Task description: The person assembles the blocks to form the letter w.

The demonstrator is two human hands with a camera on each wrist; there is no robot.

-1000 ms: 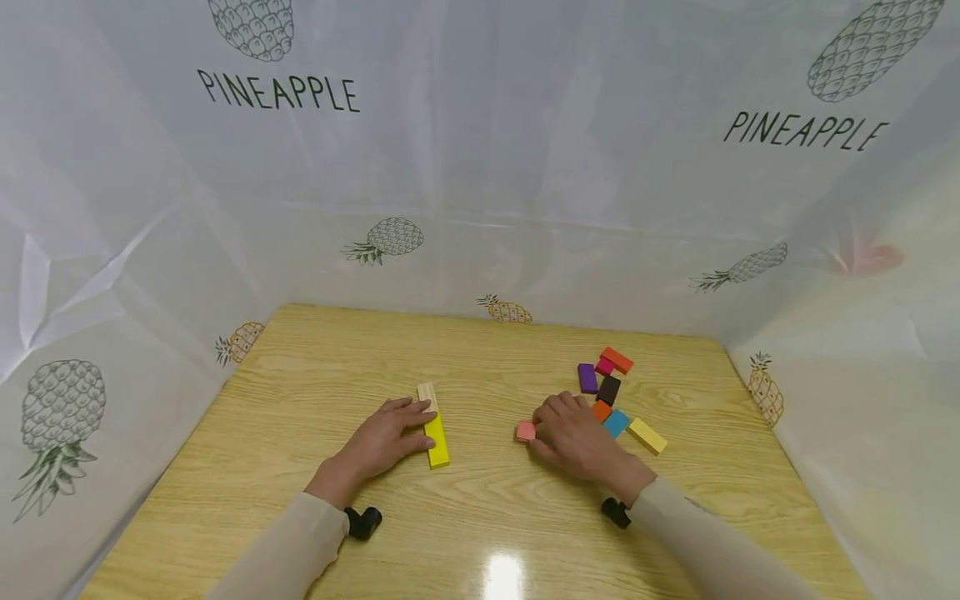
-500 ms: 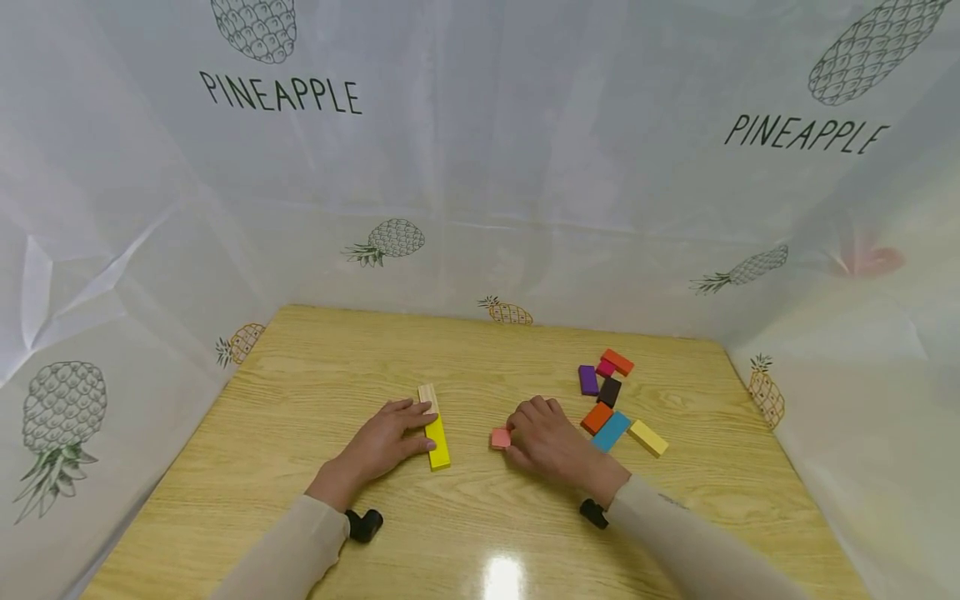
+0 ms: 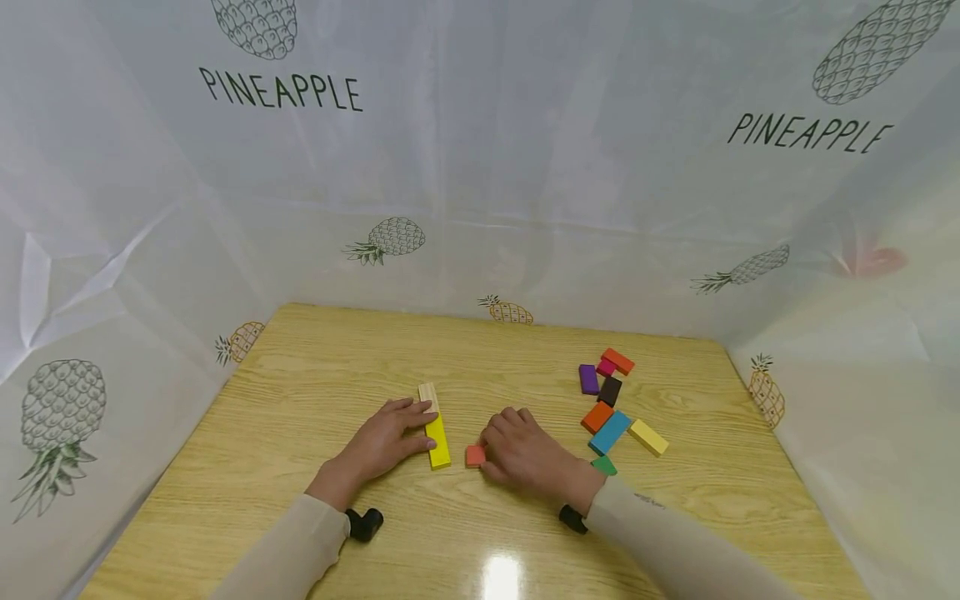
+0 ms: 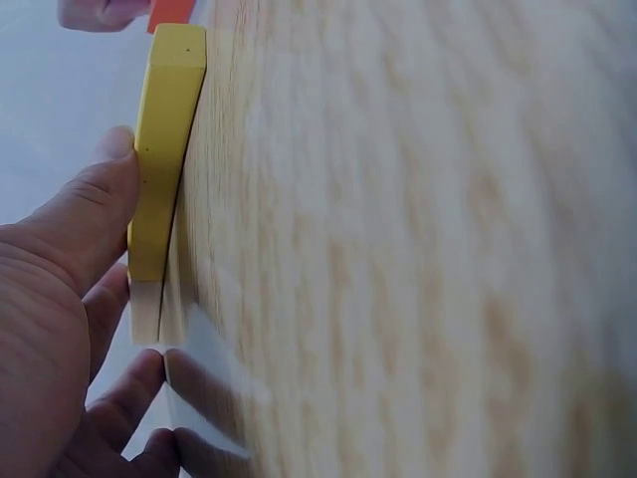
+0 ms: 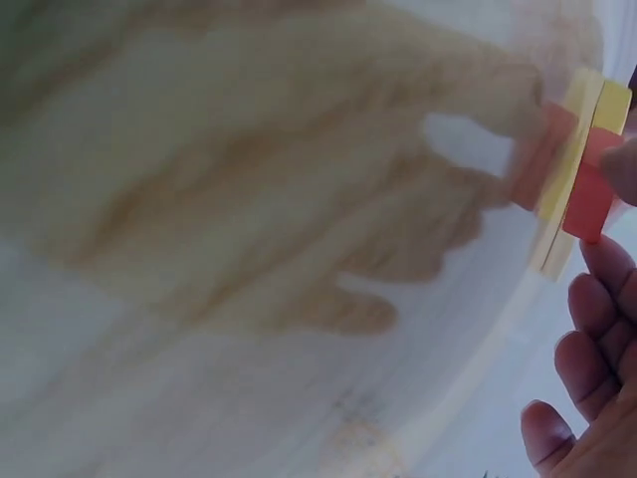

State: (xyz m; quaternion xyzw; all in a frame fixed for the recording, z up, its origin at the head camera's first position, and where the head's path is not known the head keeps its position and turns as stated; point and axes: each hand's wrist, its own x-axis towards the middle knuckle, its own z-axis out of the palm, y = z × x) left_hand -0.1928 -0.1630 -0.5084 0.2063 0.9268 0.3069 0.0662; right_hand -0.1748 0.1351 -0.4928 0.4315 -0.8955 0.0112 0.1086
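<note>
On the left of the table, a yellow block (image 3: pixel 438 443) (image 4: pixel 164 149) lies end to end with a pale wooden block (image 3: pixel 427 392) (image 4: pixel 145 304). The left hand (image 3: pixel 381 442) (image 4: pixel 55 289) rests along their left side, thumb against the yellow one and fingers extended over the join. Between thumb and a finger the right hand (image 3: pixel 528 454) (image 5: pixel 602 368) pinches a small coral-red block (image 3: pixel 475 456) (image 5: pixel 589 199), a short gap to the right of the yellow block. Its remaining fingers are bent.
On the right lie a purple block (image 3: pixel 588 379), a black one (image 3: pixel 610 391), a crimson one (image 3: pixel 606 367), orange-red ones (image 3: pixel 618 361), a blue one (image 3: pixel 610 432), a pale yellow one (image 3: pixel 648 437) and a green one (image 3: pixel 603 465) beside the right sleeve. White printed sheeting surrounds the table.
The right hand has moved left and slightly nearer the wearer with the coral-red block, uncovering the blue and green blocks. The left hand has stayed in place.
</note>
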